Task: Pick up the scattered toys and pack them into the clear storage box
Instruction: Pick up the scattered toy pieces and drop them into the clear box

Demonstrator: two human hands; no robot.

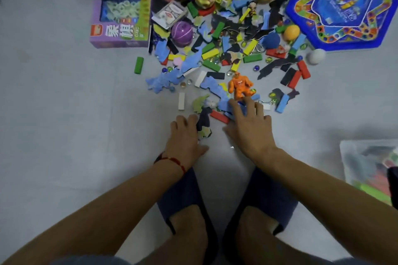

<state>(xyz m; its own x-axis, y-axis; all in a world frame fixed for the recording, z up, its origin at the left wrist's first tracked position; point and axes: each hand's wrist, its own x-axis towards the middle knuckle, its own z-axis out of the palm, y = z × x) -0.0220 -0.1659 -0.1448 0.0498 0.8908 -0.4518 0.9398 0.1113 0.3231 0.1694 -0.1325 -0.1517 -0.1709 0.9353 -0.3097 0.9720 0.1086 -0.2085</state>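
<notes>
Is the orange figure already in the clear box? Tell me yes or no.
No: the orange figure stands on the floor among the scattered toys, just beyond the right hand, while the clear box sits far right.

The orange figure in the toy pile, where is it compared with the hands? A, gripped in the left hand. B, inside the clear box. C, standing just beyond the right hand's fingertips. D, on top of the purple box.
C: the orange figure stands on the floor just past the right hand, whose fingers reach toward it.
</notes>
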